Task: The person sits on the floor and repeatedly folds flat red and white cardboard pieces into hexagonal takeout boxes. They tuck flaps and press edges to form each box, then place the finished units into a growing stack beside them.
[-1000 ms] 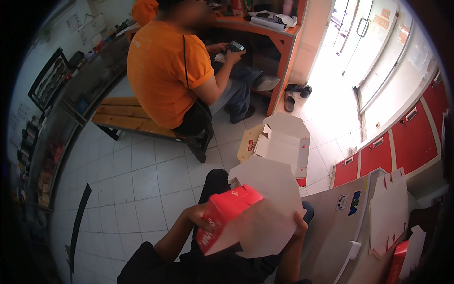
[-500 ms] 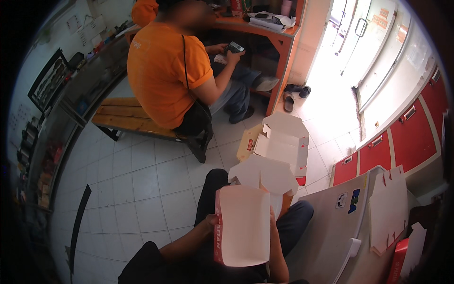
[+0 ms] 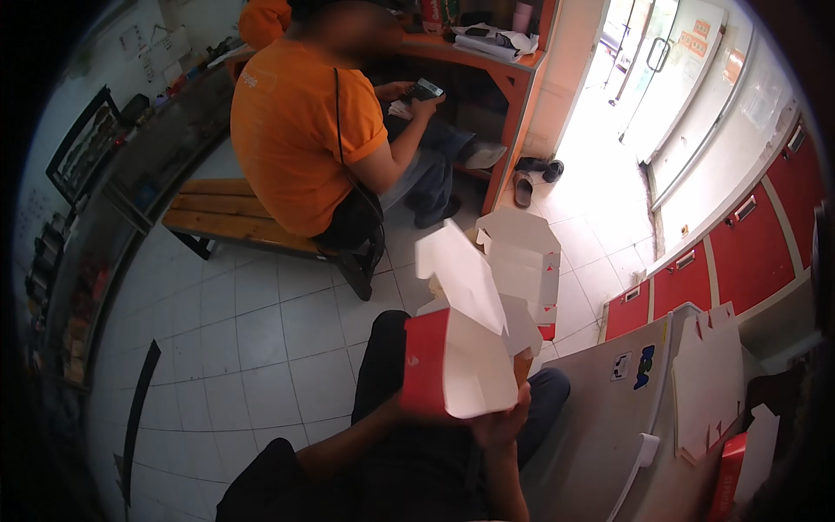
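A cardboard takeaway box (image 3: 477,370), red outside and white inside, is held tilted above my lap. Its lid panel (image 3: 461,270) stands raised on the far side. My right hand (image 3: 504,424) is closed on the box's lower right corner. At the lower left of the box is my left hand (image 3: 396,411), its fingers hidden behind the red wall and seemingly gripping there. Beyond my knees sits another open box (image 3: 520,252), its white inside showing. A further box with an orange-brown side (image 3: 523,367) is partly covered by the one I hold.
A person in an orange shirt (image 3: 304,139) sits on a wooden bench (image 3: 222,213), holding a calculator-like device (image 3: 426,90). To my right stands a pale fridge-like cabinet (image 3: 600,418) with flat cardboard blanks (image 3: 709,383) against it. Red lockers (image 3: 752,239) line the right wall.
The box has turned from facing me to a tilt, and its lid panel has come into view on the far side. My right hand has moved under its lower right corner.
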Available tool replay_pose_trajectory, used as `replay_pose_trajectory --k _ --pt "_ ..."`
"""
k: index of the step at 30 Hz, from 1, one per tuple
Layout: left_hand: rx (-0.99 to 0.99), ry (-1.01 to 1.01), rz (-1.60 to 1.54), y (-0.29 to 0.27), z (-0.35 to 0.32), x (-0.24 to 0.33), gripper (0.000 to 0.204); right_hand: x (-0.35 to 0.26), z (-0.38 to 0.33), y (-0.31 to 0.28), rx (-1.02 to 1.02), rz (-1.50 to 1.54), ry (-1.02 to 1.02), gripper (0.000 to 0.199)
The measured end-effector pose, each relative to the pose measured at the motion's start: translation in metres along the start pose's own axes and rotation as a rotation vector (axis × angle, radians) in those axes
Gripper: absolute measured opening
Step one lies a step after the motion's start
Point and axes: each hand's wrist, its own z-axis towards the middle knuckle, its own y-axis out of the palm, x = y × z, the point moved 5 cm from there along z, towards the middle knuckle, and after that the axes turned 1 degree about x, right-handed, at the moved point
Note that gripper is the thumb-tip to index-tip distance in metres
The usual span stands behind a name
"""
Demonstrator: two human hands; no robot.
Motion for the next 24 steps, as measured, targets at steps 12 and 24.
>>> replay_pose_trajectory --k 12,24 --pt "0.077 0.108 0.69 -0.04 -0.004 0.052 0.106 -0.057 0.014 0.005 0.392 -0.619 -0.025 0.051" --pt "-0.418 0.039 1.176 -0.075 -0.028 -0.045 0.031 -0.113 0.003 -0.08 0.542 -1.483 -0.022 0.023"
